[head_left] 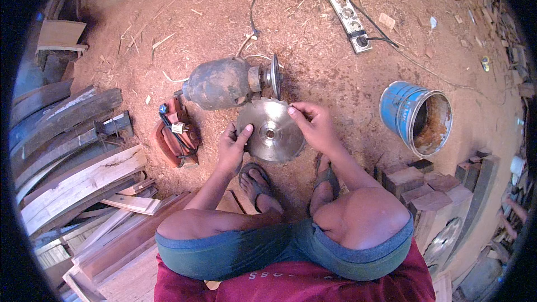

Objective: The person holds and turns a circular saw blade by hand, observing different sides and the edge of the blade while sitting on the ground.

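Note:
A shiny, round circular saw blade (285, 145) with a small centre hole lies level between my hands, above the ground and my sandalled feet. My left hand (230, 148) grips its left edge, thumb on the upper face and fingers beneath. At the upper right rim, my right hand (314, 124) pinches the edge between thumb and fingers. Just beyond the blade, a dusty electric motor (217, 84) rests on its side. A thin grinding disc (274, 75), seen almost edge-on, is mounted on its shaft. The blade's far rim is close to this disc; whether they touch, I cannot tell.
A red power tool (175, 134) with a dark cord sits left of my hand. Stacked boards (84, 176) fill the left side. A rusty blue bucket (396, 109) lies tilted at right, near wood blocks (403, 179) and another saw blade (446, 239). A power strip (349, 21) lies beyond.

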Motion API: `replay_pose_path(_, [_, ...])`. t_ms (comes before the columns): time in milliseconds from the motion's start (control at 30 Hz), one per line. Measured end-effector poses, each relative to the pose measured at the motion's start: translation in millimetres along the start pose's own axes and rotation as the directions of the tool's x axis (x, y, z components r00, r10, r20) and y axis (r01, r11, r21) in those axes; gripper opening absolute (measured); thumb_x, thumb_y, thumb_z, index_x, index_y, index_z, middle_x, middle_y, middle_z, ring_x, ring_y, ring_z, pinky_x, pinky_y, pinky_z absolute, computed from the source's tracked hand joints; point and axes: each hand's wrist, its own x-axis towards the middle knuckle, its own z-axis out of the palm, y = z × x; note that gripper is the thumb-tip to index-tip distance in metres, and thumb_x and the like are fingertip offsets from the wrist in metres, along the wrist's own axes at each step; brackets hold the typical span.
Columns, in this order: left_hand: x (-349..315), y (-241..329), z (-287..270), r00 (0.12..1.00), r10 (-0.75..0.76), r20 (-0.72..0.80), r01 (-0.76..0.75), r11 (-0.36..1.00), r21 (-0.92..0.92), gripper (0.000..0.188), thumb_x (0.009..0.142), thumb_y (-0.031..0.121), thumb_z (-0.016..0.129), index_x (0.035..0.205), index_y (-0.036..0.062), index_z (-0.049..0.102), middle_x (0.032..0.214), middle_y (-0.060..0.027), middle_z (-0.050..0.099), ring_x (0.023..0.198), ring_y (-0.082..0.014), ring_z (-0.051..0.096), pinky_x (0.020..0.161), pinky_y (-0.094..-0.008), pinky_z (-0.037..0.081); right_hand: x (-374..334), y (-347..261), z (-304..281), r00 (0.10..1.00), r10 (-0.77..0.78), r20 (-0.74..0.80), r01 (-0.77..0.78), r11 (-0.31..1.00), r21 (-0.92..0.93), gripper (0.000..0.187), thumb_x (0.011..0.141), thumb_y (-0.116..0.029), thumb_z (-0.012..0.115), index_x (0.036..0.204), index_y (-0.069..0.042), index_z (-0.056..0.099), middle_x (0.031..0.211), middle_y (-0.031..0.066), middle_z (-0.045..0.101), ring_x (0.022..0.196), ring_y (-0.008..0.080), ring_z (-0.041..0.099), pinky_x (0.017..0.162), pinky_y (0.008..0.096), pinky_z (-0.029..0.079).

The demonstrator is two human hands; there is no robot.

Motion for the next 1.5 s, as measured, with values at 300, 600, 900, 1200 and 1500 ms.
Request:
replay_pose_path(300, [10.7,-22.0,-6.9,0.997,0.047,-0.059,-0.040,0.993,0.115,0.033,0.096,0.024,0.065,0.118,0.0018,0.055,0.110,-0.0080,0.065,0.100,-0.0148,0.059,0.089,-0.0301,0.047,7.4,16.8,9.9,1.000,0.022,-0.011,-0.023,0.998,-0.062,0.023,0.095,-0.016,0.066,0.104,0.005,0.069,0.088,0.0067,0.072,0.078,0.0095,0.064,0.070,0.0257,0.051])
replay_pose_path(600, [13.1,-14.1,-3.1,0.993,0.043,-0.107,-0.030,0.992,0.123,0.028,0.095,0.021,0.067,0.111,0.0005,0.058,0.101,-0.0067,0.067,0.089,-0.0113,0.060,0.081,-0.0277,0.049,10.2,14.6,12.6,0.999,0.052,-0.014,-0.052,0.997,-0.063,0.026,0.094,-0.020,0.066,0.103,0.005,0.069,0.087,0.0091,0.073,0.077,0.0103,0.065,0.069,0.0261,0.051])
replay_pose_path(900, [19.9,-15.6,-4.2,0.993,0.032,-0.110,-0.024,0.997,0.077,0.026,0.094,0.020,0.067,0.109,0.0006,0.057,0.098,-0.0059,0.066,0.086,-0.0107,0.060,0.078,-0.0271,0.049,13.4,21.3,12.9,0.997,0.070,-0.015,-0.072,0.993,-0.091,0.027,0.093,-0.020,0.066,0.103,0.006,0.069,0.086,0.0093,0.073,0.075,0.0106,0.066,0.066,0.0267,0.051])
replay_pose_path(1200, [24.3,-20.6,-5.6,0.991,0.076,-0.113,-0.073,0.997,0.033,0.023,0.094,0.019,0.067,0.106,0.0011,0.058,0.096,-0.0049,0.066,0.085,-0.0100,0.059,0.077,-0.0262,0.048,14.9,16.0,15.0,0.996,0.085,-0.026,-0.087,0.989,-0.122,0.025,0.092,-0.017,0.067,0.102,0.006,0.070,0.084,0.0099,0.073,0.073,0.0104,0.066,0.064,0.0264,0.051])
replay_pose_path(1500, [25.5,-21.9,-8.9,0.993,0.052,-0.109,-0.047,0.998,0.047,0.023,0.095,0.019,0.067,0.104,0.0011,0.056,0.096,-0.0051,0.065,0.085,-0.0096,0.059,0.077,-0.0262,0.048,16.3,15.6,16.9,0.996,0.076,-0.051,-0.082,0.990,-0.116,0.024,0.088,-0.015,0.069,0.096,0.008,0.070,0.088,0.0189,0.073,0.080,0.0214,0.072,0.075,0.0328,0.055])
